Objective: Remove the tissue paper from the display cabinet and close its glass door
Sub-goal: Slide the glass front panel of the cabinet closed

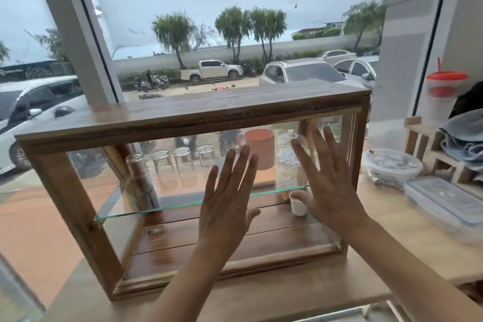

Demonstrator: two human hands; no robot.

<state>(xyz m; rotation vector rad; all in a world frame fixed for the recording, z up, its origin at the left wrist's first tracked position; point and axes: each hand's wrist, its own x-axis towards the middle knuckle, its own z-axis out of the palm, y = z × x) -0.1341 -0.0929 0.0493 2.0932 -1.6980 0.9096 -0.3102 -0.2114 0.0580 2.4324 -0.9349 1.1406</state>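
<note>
I see the big window [235,21] filling the far side, with parked cars and trees outside it. Nearer, the light wooden table [261,293] carries the display cabinet [183,110], a wide wooden frame with a plank top and clear sides. Its glass door [167,180] covers the front panel; I cannot tell whether it is fully shut. A glass shelf [156,208] runs across the cabinet's middle.

My left hand [224,206] lies flat against the door near the centre, fingers spread and pointing up, holding nothing. My right hand [329,191] is flat too, just right of the left one, fingers fanned and empty. The two hands are near each other but apart.

Through the cabinet I see an orange mug [260,148] on the far side, a row of upturned clear glasses [183,158] to its left, and a patterned glass jar [288,165] just right of the mug. A small white cup [298,202] shows low between my two hands, touching the edge of my right thumb in the view.

Right of the cabinet, on the table, sit a round lidded tub [392,167] marked with peanut lettering and a flat clear box [444,201]. Farther right stands a cup with a red lid [444,91]. I find no tissue paper in the cabinet or in my hands.
</note>
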